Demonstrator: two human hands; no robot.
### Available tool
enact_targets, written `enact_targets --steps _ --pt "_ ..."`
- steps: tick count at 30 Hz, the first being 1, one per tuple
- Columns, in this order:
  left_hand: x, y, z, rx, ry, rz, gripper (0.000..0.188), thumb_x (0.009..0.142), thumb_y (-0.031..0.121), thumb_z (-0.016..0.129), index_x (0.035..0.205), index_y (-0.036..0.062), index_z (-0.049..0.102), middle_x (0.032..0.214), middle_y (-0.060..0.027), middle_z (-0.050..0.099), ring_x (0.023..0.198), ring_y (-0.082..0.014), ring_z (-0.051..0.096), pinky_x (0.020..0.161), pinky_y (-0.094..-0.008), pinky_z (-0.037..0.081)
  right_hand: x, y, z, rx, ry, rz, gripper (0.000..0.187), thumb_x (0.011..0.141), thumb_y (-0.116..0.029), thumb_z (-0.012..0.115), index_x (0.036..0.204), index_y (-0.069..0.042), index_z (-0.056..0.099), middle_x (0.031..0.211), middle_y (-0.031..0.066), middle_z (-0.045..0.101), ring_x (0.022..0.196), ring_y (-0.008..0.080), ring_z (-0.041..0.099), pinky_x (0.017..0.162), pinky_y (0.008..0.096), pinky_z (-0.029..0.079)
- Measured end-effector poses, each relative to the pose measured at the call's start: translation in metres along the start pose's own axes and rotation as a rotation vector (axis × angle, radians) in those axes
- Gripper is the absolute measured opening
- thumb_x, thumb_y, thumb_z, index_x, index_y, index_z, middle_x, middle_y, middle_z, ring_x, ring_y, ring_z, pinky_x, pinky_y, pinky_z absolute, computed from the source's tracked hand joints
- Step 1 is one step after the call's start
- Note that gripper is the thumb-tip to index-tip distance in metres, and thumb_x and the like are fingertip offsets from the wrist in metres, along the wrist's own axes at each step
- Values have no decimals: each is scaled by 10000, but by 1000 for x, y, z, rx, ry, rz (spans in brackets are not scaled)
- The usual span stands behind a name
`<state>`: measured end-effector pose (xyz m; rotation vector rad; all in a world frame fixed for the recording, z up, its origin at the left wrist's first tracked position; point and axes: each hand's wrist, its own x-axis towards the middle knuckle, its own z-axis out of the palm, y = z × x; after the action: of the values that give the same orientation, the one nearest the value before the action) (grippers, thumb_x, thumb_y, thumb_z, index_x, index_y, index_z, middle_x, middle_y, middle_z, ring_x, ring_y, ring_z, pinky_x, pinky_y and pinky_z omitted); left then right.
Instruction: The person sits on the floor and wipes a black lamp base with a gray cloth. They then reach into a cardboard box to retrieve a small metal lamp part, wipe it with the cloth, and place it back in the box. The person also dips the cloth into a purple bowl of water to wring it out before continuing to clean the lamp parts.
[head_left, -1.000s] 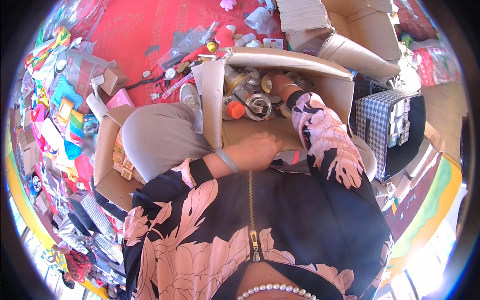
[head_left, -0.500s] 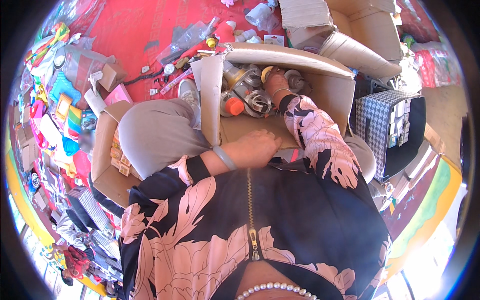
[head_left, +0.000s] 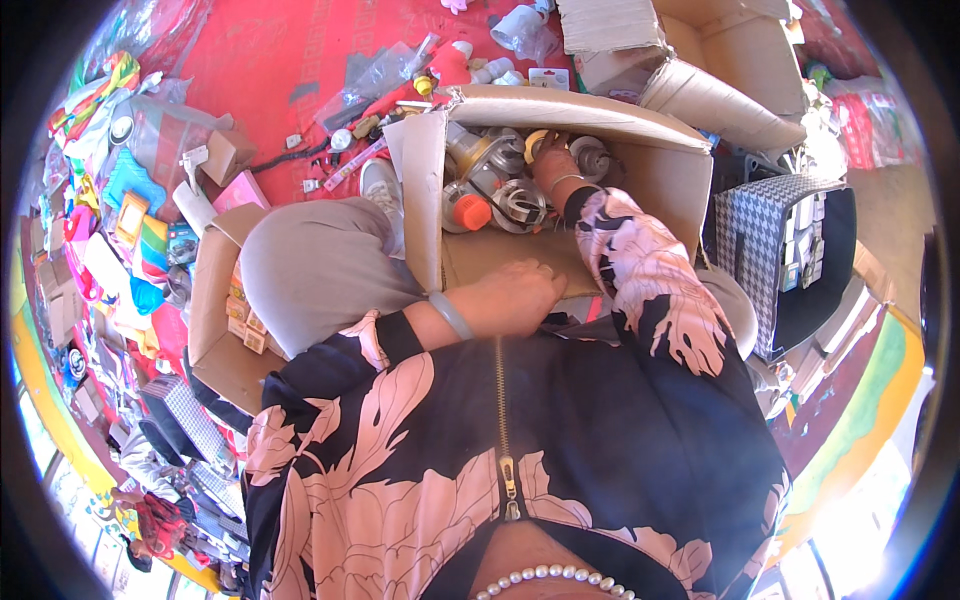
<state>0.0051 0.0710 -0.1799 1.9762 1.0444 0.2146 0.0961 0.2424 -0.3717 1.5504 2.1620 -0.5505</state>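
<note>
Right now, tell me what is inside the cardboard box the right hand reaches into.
The cardboard box holds jumbled, partly transparent items, one with an orange cap; the right hand is among them. Anything beneath the items or that hand is covered.

My left head-worn fisheye, facing steeply down.
I look from just above the patterned jacket (head_left: 600, 430), which fills the lower half; the cardboard box (head_left: 677, 190) lies a little farther, its near edge mid-frame, its far edge higher, and the red floor covering (head_left: 275, 60) bends away beyond.

At least three cardboard boxes (head_left: 575, 106), one orange lid (head_left: 472, 212) and one necklace (head_left: 556, 572) show.
</note>
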Motion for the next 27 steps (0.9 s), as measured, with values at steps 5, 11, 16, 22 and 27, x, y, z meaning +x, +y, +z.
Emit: enact_targets --steps 5,11,16,22,27 --pt "-2 0 3 -2 59 -2 256 753 98 523 985 -8 538 839 -185 580 846 -347 564 751 -419 447 -54 -24 -61 115 277 -382 359 808 -148 496 1153 -49 479 1183 150 522 1012 315 570 861 429 440" --pt "-2 0 5 28 57 34 272 764 139 534 995 -3 559 832 -194 583 820 -345 571 735 -430 449 -64 -61 -63 -183 447 -808 221 746 -140 537 959 -81 545 917 72 579 896 245 568 760 364 467" --pt "-3 5 3 -97 132 -74 296 808 236 552 977 -6 566 793 -212 581 816 -362 570 715 -436 451 -98 -42 -98 -232 493 -900 133 757 -154 525 866 -86 557 857 65 596 881 239 588 718 345 477" --pt "-1 -5 6 -244 384 -354 410 799 325 611 987 -32 540 889 -229 579 834 -373 565 742 -421 443 -152 36 -135 189 390 -490 150 773 -176 572 887 -79 555 779 140 593 757 318 592 684 403 484" --pt "1 8 0 -238 769 -201 648 757 323 669 1232 -22 394 1113 -235 525 966 -351 564 833 -398 436 -193 76 -144 322 313 -193 199 736 -221 628 749 -39 550 626 163 567 610 344 580 561 395 464"
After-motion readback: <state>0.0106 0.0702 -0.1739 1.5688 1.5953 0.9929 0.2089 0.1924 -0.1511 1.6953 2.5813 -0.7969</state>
